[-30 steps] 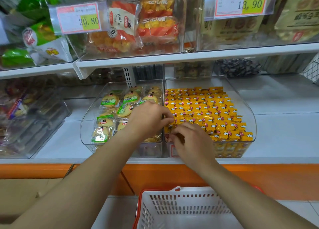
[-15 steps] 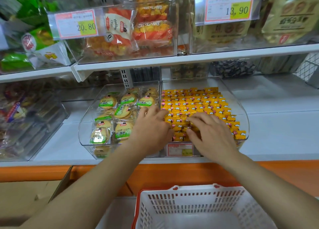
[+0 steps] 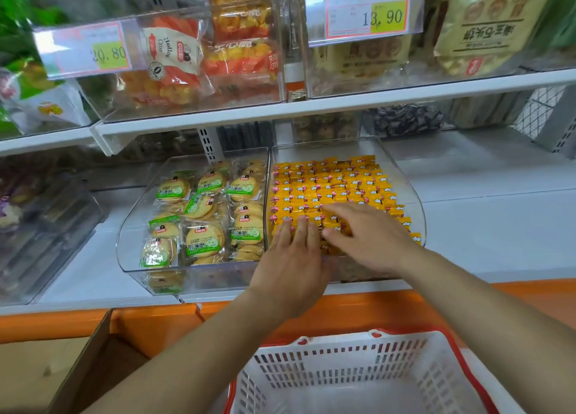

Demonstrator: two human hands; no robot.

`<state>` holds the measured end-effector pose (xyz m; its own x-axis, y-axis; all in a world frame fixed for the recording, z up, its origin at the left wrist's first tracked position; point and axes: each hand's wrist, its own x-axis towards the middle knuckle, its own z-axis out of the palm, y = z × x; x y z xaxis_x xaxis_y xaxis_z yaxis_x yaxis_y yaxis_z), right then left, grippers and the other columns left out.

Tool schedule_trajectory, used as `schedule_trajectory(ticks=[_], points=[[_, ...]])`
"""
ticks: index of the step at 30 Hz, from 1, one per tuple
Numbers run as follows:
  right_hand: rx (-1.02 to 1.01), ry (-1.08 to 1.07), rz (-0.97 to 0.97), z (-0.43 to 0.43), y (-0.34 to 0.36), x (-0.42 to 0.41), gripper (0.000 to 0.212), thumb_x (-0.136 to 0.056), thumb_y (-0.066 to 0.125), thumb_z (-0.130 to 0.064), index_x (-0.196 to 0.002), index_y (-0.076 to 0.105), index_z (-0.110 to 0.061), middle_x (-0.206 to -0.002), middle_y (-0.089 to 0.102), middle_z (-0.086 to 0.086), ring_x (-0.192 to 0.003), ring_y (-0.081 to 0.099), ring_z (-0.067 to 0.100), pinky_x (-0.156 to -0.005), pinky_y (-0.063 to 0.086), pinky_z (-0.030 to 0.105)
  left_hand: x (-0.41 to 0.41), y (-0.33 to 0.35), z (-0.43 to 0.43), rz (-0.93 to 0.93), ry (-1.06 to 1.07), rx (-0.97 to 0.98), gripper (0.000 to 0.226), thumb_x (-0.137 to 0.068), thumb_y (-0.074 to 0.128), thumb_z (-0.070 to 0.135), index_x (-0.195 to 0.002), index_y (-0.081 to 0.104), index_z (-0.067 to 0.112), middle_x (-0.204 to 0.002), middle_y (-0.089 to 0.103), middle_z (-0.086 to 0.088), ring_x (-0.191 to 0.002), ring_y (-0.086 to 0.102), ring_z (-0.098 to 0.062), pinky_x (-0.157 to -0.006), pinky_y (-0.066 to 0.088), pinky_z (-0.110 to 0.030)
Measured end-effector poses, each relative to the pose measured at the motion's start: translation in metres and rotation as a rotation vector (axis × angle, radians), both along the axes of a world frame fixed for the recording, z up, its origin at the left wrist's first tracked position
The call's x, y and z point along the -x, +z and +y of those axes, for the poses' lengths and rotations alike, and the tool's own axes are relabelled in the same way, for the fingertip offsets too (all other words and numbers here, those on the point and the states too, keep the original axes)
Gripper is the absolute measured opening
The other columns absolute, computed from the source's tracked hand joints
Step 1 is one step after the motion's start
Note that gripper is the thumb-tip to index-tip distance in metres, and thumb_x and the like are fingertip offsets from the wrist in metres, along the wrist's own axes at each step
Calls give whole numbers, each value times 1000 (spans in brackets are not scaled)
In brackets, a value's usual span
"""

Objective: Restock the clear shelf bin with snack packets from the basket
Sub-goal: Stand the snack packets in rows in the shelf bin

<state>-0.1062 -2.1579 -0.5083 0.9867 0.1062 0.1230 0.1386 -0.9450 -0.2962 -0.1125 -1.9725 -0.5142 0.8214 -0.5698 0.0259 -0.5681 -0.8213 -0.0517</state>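
The clear shelf bin [image 3: 416, 201] at the frame's centre was nearly full of yellow snack packets [image 3: 327, 183], the left hand [image 3: 293, 257] and the right hand [image 3: 371, 236] pressed flat on them, gripping nothing, and the basket [image 3: 358, 370] at the bottom looked empty, so little seemed left.

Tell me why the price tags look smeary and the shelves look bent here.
Head view: motion blur and glare soften the 20.80 price tag; the wide lens bows the upper shelf edge; the yellow packets look sharper and evenly lit.
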Motion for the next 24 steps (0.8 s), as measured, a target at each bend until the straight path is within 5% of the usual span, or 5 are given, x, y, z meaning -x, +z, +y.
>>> schedule_trajectory(ticks=[6, 13, 15, 17, 24], points=[[198, -133, 133, -19, -27, -15, 63, -96, 4, -65, -155, -9, -43, -166, -14, -3, -152, -15, 22, -121, -8, 43, -8, -3, -7, 44, 46, 36, 71, -104, 15, 58, -159, 22, 13, -168, 18, -16, -155, 15, -37, -121, 25, -49], [57, -163, 89, -19, -10, -18, 61, -97, 19, -66, -154, 19, -44, -167, 8, -5, -153, 7, 24, -122, 6, 46, -26, 25, -17, 82, 141, 294, 45, -102, 35, 52, -99, 64, 18, -99, 66, -6, -94, 65, -30, -77, 53, -40], [66, -188, 37, -17, -5, -24, 61, -99, 19, -63, -155, 19, -40, -167, 7, -3, -154, 4, 24, -123, 4, 47, -39, 22, -28, -37, 168, 359, 45, -103, 38, 47, -127, 62, 18, -129, 64, -11, -123, 56, -32, -104, 45, -48], [96, -220, 76, -16, -5, -30, 63, -99, 15, -61, -158, 7, -39, -167, -5, -2, -153, -9, 25, -123, -4, 47, -52, 18, -41, 26, 197, 290, 60, -106, 29, 52, -157, 32, 21, -167, 27, -9, -154, 19, -30, -124, 15, -55], [110, -256, 185, -16, -17, -43, 62, -98, 10, -62, -157, 3, -42, -167, -11, -2, -154, -9, 22, -122, -3, 45, -83, -9, -47, 205, 204, 62, 65, -106, 10, 57, -163, -3, 28, -172, -10, -3, -157, -11, -30, -126, 1, -52]])
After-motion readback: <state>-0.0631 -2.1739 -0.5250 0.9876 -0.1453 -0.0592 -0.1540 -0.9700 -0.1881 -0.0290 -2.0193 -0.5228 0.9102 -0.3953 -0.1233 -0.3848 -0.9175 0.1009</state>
